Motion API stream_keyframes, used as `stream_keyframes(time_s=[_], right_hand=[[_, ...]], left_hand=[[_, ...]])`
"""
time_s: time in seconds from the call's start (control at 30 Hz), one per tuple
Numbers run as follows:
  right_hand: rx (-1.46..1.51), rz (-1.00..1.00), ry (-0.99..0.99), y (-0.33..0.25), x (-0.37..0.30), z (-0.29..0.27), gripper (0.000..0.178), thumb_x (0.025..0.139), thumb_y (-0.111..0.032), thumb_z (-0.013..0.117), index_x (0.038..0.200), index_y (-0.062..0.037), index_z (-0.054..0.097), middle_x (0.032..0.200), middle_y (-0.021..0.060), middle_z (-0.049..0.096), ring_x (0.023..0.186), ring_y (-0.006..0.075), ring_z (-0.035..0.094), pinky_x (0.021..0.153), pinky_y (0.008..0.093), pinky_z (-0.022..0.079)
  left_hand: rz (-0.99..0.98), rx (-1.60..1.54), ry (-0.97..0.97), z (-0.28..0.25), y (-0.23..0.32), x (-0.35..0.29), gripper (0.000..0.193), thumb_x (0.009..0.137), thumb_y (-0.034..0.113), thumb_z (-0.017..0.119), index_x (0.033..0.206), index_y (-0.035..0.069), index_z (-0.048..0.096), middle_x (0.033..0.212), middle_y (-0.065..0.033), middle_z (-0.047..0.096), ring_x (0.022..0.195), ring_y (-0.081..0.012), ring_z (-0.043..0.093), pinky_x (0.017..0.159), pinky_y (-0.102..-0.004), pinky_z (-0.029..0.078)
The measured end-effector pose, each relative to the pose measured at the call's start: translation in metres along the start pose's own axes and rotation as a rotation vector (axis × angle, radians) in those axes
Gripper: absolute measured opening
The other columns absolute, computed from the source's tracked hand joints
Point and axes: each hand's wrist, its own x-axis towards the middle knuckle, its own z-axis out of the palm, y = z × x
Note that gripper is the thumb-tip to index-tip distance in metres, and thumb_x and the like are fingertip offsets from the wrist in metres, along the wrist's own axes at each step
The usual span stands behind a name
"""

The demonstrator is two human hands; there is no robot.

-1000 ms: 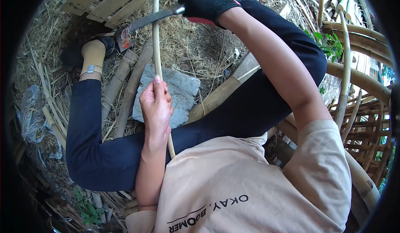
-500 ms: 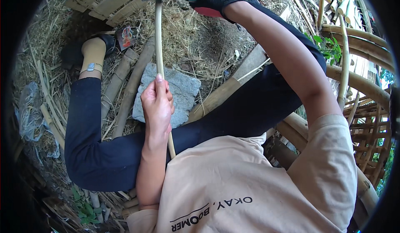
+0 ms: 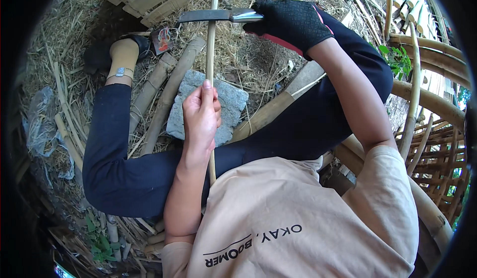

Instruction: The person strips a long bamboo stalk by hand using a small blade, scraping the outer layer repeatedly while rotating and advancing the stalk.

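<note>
Straw (image 3: pixel 231 54) lay over much of the ground (image 3: pixel 266 54). Across it stretched the seated person's dark trousers (image 3: pixel 298 124), with the beige shirt (image 3: pixel 278 198) filling the lower part of the view. Wooden slats (image 3: pixel 171 2) stood at the upper left, and two bamboo poles (image 3: pixel 171 96) lay between the left leg and a rough grey stone (image 3: pixel 231 104).

A long, thin stick (image 3: pixel 210 54) ran from the shirt's edge out past the stone, above it in the view. Half a second earlier its far end had leaned toward the left; now it stood nearly straight up the picture.

The knife (image 3: pixel 218 15) crossed over the stick well beyond the stone. Its blade had been seen almost edge-on before; now a broad side showed, and it had come nearer to the holding hand. I could not tell whether the edge was biting into the wood.

The right hand (image 3: pixel 293 27), in a black glove with red trim, had its fingers closed around the knife's handle. The bare left hand (image 3: pixel 201 111) kept the same hold as before, fingers wrapped around the stick and thumb laid along it. Smallest was a colourful packet (image 3: pixel 162 40), just beside the left shoe (image 3: pixel 141 44).
</note>
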Motion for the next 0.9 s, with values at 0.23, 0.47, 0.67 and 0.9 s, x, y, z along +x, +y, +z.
stream_keyframes(time_s=[0.23, 0.47, 0.67, 0.9], right_hand=[[0.122, -0.018, -0.079, -0.019, 0.000, 0.014, 0.021, 0.085, -0.027, 0.067, 0.102, -0.0161, 0.072, 0.080, 0.0139, 0.072, 0.079, 0.0340, 0.072, 0.072, 0.0469, 0.056], [0.219, -0.216, -0.110, -0.031, 0.002, 0.011, 0.021, 0.085, -0.033, 0.072, 0.097, -0.0157, 0.071, 0.084, 0.0124, 0.070, 0.086, 0.0327, 0.071, 0.074, 0.0461, 0.056], [0.212, -0.196, -0.110, -0.027, -0.001, 0.010, 0.029, 0.084, -0.041, 0.075, 0.097, -0.0152, 0.071, 0.084, 0.0121, 0.071, 0.084, 0.0324, 0.072, 0.074, 0.0454, 0.056], [0.321, -0.052, -0.023, -0.023, 0.009, 0.015, 0.030, 0.090, -0.044, 0.070, 0.103, -0.0163, 0.071, 0.082, 0.0123, 0.072, 0.080, 0.0336, 0.072, 0.071, 0.0449, 0.056]], left_hand=[[0.045, 0.002, 0.059, -0.002, 0.010, 0.002, 0.034, 0.109, 0.035, 0.047, 0.084, 0.012, 0.051, 0.058, 0.0108, 0.034, 0.043, 0.0007, 0.024, 0.038, -0.0212, 0.017], [0.066, -0.014, 0.102, -0.009, 0.016, 0.005, 0.032, 0.108, 0.037, 0.050, 0.088, 0.012, 0.052, 0.060, 0.0110, 0.032, 0.043, 0.0010, 0.023, 0.039, -0.0207, 0.016], [0.057, 0.003, 0.120, -0.008, 0.020, 0.007, 0.032, 0.108, 0.037, 0.050, 0.088, 0.012, 0.051, 0.059, 0.0107, 0.032, 0.043, 0.0007, 0.022, 0.038, -0.0205, 0.015], [0.051, -0.001, 0.076, -0.007, 0.016, 0.011, 0.031, 0.109, 0.037, 0.048, 0.090, 0.012, 0.052, 0.059, 0.0103, 0.032, 0.043, 0.0006, 0.023, 0.037, -0.0201, 0.017]])
